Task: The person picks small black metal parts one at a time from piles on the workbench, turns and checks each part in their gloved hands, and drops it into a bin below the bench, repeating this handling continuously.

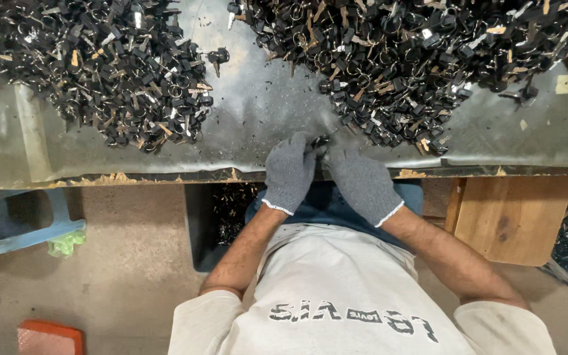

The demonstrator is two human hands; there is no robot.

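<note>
Looks like a small workshop or factory bench, not a home. The worn metal-topped table (258, 112) is scratched, chipped along its edge and littered with bits, and it carries two huge heaps of black-headed keys on rings (106, 66) (402, 59). Bare concrete floor (133, 250) below, plus a rough wooden box (511, 217).
</note>
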